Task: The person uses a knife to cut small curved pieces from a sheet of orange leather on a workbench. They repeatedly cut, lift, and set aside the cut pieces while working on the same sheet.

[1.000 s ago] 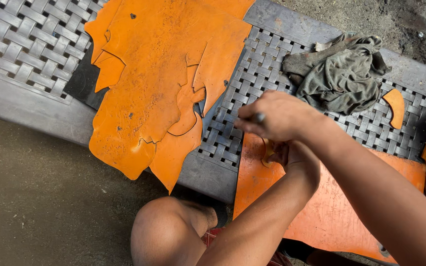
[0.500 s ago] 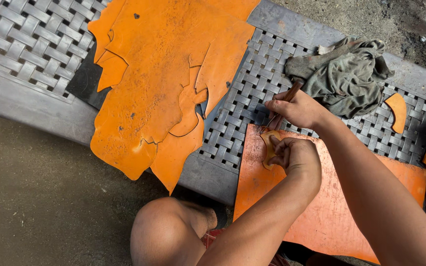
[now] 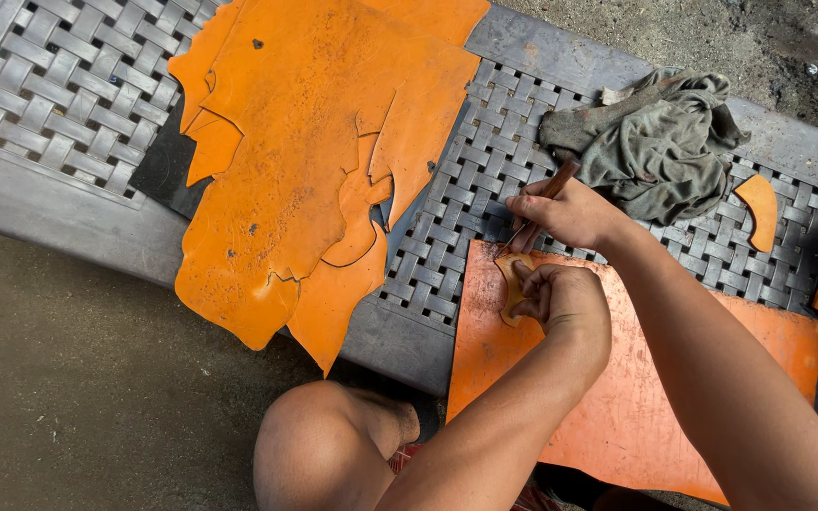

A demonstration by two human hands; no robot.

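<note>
My left hand [image 3: 560, 298] presses a small tan leather piece [image 3: 506, 272] flat onto an orange cutting sheet [image 3: 636, 397], which lies on the grey woven bench [image 3: 466, 199]. Just above it, my right hand [image 3: 570, 213] is shut on a thin tool with a brown wooden handle [image 3: 560, 178]. The tool's metal tip touches the upper edge of the small piece. Left of both hands lies a large orange leather hide [image 3: 305, 161] with curved shapes cut out of its lower right edge.
A crumpled grey-green rag [image 3: 660, 142] lies on the bench beyond my right hand, with a small orange offcut [image 3: 761, 210] to its right. A black sheet [image 3: 161, 163] sticks out under the hide. My bare knee [image 3: 324, 445] is below the bench edge, above the concrete ground.
My right hand has drawn up and to the right off my left hand, so the left hand and the small piece now show. The tool tip has come to the piece's upper edge.
</note>
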